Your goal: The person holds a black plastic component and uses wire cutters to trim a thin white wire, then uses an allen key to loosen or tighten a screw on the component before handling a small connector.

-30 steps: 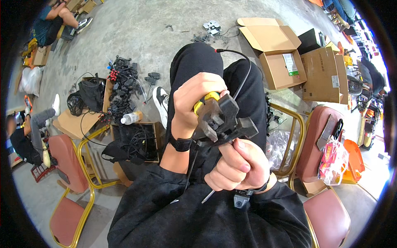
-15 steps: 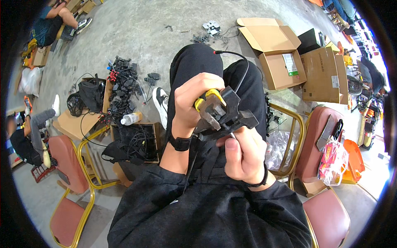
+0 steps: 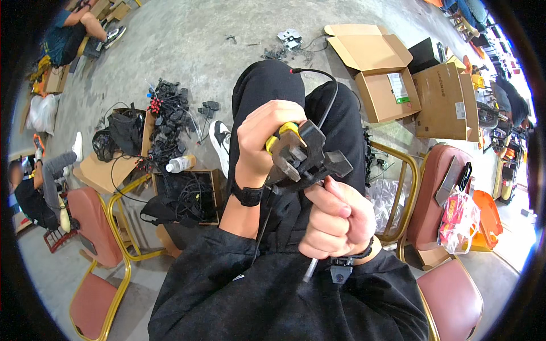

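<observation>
My left hand (image 3: 259, 136) grips the yellow-and-black clamp (image 3: 316, 163); my right hand (image 3: 336, 220) encloses the metal rod (image 3: 310, 269), best kept straight.

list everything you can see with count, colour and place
bracket-like part: 1, black, beside left hand
gripped tool: 1, partly yellow, in left hand
rod: 1, grey, in right hand
small device: 1, dark, below right wrist
cardboard boxes: 2+, brown, upper right
chairs: 2+, pink and gold, both sides
heap of parts: uncountable, mostly black, floor left
bottle: 1, translucent, below heap
plastic bags: 2+, clear or red, right
other people: 2+, dark clothes, left
legs: 2, in black, centre
wristbands: 2, black, both wrists
left hand, right hand: 1 each, bare, centre
</observation>
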The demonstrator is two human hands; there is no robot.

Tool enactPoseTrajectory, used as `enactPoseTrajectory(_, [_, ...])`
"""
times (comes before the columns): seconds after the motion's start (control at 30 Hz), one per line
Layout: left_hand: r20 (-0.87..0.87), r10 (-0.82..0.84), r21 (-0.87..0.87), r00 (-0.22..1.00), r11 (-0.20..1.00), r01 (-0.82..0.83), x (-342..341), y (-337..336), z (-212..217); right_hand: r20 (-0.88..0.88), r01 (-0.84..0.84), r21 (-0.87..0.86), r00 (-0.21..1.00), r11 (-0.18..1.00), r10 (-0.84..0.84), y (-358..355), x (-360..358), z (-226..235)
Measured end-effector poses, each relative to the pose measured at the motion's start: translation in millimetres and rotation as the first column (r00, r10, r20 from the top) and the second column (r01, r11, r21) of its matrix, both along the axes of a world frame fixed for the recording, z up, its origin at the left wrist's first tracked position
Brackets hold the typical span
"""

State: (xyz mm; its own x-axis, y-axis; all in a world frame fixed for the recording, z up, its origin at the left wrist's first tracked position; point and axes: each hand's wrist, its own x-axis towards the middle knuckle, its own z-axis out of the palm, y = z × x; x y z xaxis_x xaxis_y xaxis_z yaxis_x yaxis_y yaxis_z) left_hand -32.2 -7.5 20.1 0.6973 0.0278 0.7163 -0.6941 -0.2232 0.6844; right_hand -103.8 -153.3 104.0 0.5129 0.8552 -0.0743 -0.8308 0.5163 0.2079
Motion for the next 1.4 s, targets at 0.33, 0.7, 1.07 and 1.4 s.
enactPoseTrajectory(0.33, [0.022,0.028,-0.007,0.999,1.0,-0.028,-1.1,-1.0,-0.3,0.108,0.124,-0.144,0.988,0.982,-0.109,12.4,-11.1,4.8])
enactPoseTrajectory(0.7, [-0.045,-0.213,0.14,0.976,0.966,0.218,13.6,19.3,-21.5,0.671,0.99,0.129,-0.124,0.049,0.731,12.7,8.4,-11.1])
enactPoseTrajectory(1.07, [0.007,-0.02,-0.079,1.0,0.997,0.021,1.5,5.1,-11.7,0.638,0.402,-0.539,0.769,0.74,0.047,9.4,-4.7,-10.0])
enactPoseTrajectory(1.4, [0.149,0.101,-0.016,0.984,0.995,-0.099,-0.1,0.8,-8.0,0.199,0.033,-0.137,0.98,0.99,-0.005,6.9,-1.7,-1.8])
